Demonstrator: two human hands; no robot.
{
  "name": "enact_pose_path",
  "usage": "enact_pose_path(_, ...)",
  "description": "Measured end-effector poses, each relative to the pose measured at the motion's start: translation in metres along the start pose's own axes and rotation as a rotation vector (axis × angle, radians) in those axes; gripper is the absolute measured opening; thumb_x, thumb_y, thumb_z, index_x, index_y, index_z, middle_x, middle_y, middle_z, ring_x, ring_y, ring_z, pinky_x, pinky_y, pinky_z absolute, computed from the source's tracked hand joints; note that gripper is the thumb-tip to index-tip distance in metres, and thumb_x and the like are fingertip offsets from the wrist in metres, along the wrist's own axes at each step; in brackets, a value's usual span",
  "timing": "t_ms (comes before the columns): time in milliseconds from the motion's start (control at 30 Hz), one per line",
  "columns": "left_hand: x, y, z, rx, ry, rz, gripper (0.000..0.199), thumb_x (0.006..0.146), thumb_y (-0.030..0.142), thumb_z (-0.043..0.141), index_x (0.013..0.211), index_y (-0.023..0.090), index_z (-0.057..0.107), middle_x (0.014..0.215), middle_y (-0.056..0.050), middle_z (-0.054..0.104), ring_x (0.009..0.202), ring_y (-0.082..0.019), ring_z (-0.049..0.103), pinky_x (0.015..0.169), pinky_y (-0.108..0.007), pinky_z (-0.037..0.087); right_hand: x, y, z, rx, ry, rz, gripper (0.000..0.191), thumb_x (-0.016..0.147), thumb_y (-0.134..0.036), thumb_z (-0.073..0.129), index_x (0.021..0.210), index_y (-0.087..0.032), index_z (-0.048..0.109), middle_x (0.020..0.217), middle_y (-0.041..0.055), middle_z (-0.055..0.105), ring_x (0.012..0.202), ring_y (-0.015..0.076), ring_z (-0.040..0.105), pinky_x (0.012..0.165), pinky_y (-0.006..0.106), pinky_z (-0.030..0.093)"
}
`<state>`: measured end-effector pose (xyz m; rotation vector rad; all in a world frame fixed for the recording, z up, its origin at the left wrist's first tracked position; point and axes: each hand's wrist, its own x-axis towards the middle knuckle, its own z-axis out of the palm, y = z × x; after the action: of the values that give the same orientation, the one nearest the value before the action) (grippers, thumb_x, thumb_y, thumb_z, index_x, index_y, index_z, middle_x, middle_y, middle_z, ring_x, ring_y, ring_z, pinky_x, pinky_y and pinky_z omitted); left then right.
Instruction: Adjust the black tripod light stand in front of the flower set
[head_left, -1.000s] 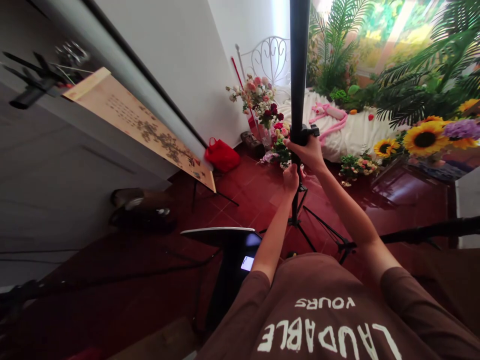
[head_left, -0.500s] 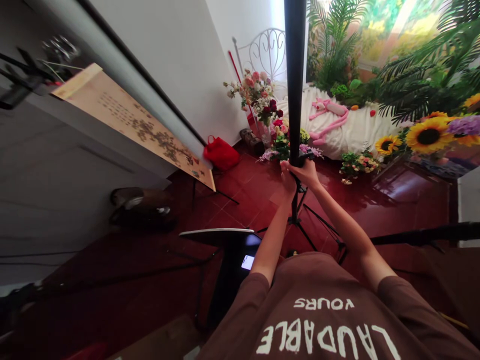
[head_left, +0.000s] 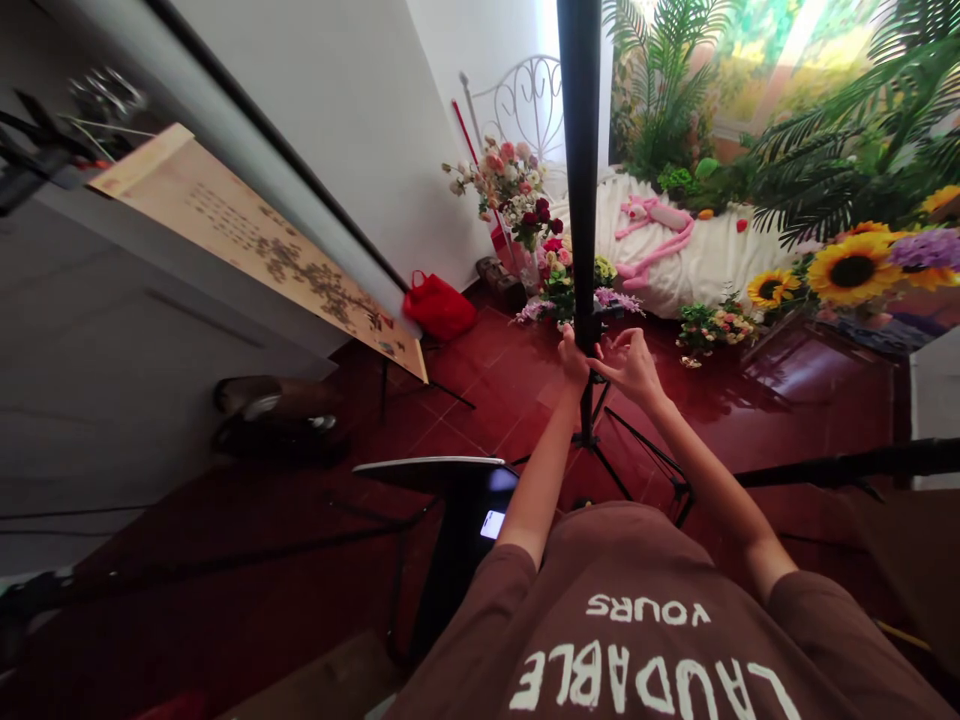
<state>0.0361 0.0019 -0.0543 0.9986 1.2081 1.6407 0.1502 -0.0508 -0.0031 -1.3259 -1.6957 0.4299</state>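
Note:
A tall black pole (head_left: pixel 582 180) of a tripod stand rises in front of me, its legs (head_left: pixel 611 470) spread on the floor below. My left hand (head_left: pixel 573 356) is closed round the pole from the left side, just under a dark collar with a knob (head_left: pixel 609 312). On the right side of the pole, my right hand (head_left: pixel 628 364) has its fingers bent and apart, with the thumb close to the pole below the collar. Nothing shows between its fingers.
A hanging scroll (head_left: pixel 262 250) slants at the left, beside a red bag (head_left: pixel 439 306). Ahead are flowers (head_left: pixel 510 185) and a white-draped bed (head_left: pixel 712 255) with a pink plush toy. A phone (head_left: pixel 492 524) lies on a dark surface near my left arm. Another black pole (head_left: pixel 847 465) extends right.
My right hand has let go of the pole at the collar and moved slightly right and down, its fingers coming apart. My left hand has stayed on the pole.

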Motion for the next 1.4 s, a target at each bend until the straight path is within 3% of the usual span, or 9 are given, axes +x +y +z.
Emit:
enact_pose_path(67, 0.000, 0.003, 0.003, -0.046, -0.031, -0.021, 0.057, 0.096, 0.055, 0.026, 0.066, 0.017, 0.057, 0.045, 0.000, 0.051, 0.041, -0.010, 0.051, 0.047, -0.023, 0.042, -0.011, 0.004, -0.008, -0.143, -0.047, 0.001, 0.050, 0.074, -0.061, 0.068, 0.093, -0.019, 0.049, 0.087, 0.0077, 0.059, 0.079, 0.0218, 0.057, 0.074, 0.035, 0.046)
enact_pose_path(267, -0.002, 0.006, 0.007, -0.130, -0.046, -0.123, 0.061, 0.094, 0.061, 0.023, 0.068, 0.017, 0.058, 0.046, -0.001, 0.054, 0.041, -0.011, 0.054, 0.047, -0.024, 0.044, -0.026, 0.001, -0.010, -0.439, -0.397, -0.093, 0.032, 0.088, -0.052, 0.057, 0.085, -0.020, 0.055, 0.087, 0.0093, 0.065, 0.084, 0.0232, 0.058, 0.072, 0.030, 0.040)
enact_pose_path(433, -0.002, 0.005, 0.007, -0.116, -0.023, -0.175, 0.054, 0.095, 0.057, 0.029, 0.073, 0.017, 0.058, 0.046, -0.001, 0.054, 0.050, -0.012, 0.059, 0.050, -0.024, 0.044, -0.033, 0.001, -0.001, -0.395, -0.443, 0.067, 0.031, 0.096, -0.048, 0.042, 0.090, -0.022, 0.059, 0.084, 0.0057, 0.069, 0.075, 0.0200, 0.062, 0.060, 0.025, 0.033)
enact_pose_path(600, 0.000, 0.005, 0.007, -0.092, 0.011, -0.167, 0.047, 0.097, 0.049, 0.030, 0.079, 0.016, 0.059, 0.047, -0.001, 0.055, 0.052, -0.012, 0.058, 0.051, -0.023, 0.043, -0.045, 0.005, 0.013, -0.104, -0.341, 0.282, 0.040, 0.094, -0.054, 0.036, 0.084, -0.023, 0.060, 0.067, 0.0014, 0.064, 0.063, 0.0188, 0.059, 0.056, 0.025, 0.032)
enact_pose_path(700, -0.002, 0.006, 0.007, -0.093, 0.014, -0.148, 0.047, 0.097, 0.048, 0.030, 0.078, 0.016, 0.059, 0.047, -0.001, 0.055, 0.047, -0.011, 0.055, 0.049, -0.023, 0.042, -0.048, 0.007, 0.025, 0.277, -0.308, 0.458, 0.050, 0.092, -0.059, 0.034, 0.069, -0.021, 0.055, 0.053, 0.0014, 0.057, 0.052, 0.0159, 0.052, 0.052, 0.024, 0.034)
enact_pose_path(867, -0.006, 0.010, 0.007, -0.109, -0.016, -0.104, 0.056, 0.096, 0.052, 0.027, 0.060, 0.018, 0.054, 0.044, -0.001, 0.051, 0.039, -0.011, 0.049, 0.044, -0.024, 0.039, -0.045, 0.004, 0.034, 0.964, -0.408, 0.840, 0.048, 0.093, -0.053, 0.031, 0.064, -0.020, 0.050, 0.043, -0.0033, 0.045, 0.034, 0.0084, 0.023, 0.039, 0.023, 0.020)
enact_pose_path(1000, -0.011, 0.013, 0.008, -0.111, -0.035, -0.097, 0.062, 0.097, 0.050, 0.020, 0.053, 0.019, 0.049, 0.044, -0.004, 0.053, 0.041, -0.011, 0.051, 0.046, -0.024, 0.042, -0.044, -0.006, 0.029, 1.365, -0.403, 0.926, 0.037, 0.095, -0.042, 0.035, 0.068, -0.020, 0.049, 0.046, -0.0070, 0.037, 0.036, 0.0081, 0.018, 0.038, 0.021, 0.020)
enact_pose_path(1200, -0.014, 0.011, 0.009, -0.110, -0.005, -0.049, 0.061, 0.096, 0.054, 0.020, 0.053, 0.019, 0.047, 0.044, -0.002, 0.051, 0.041, -0.010, 0.049, 0.047, -0.022, 0.041, -0.048, -0.009, 0.018, 1.491, -0.419, 1.014, 0.034, 0.097, -0.038, 0.036, 0.075, -0.020, 0.054, 0.053, -0.0059, 0.043, 0.041, 0.0088, 0.025, 0.040, 0.019, 0.027)
enact_pose_path(1400, -0.012, 0.004, 0.010, -0.132, -0.010, 0.001, 0.066, 0.094, 0.058, 0.017, 0.053, 0.018, 0.050, 0.044, -0.002, 0.052, 0.040, -0.010, 0.050, 0.047, -0.022, 0.041, -0.080, 0.024, 0.003, 1.426, -0.390, 1.020, 0.018, 0.090, -0.028, 0.046, 0.081, -0.021, 0.059, 0.056, -0.0059, 0.046, 0.045, 0.0086, 0.033, 0.043, 0.017, 0.032)
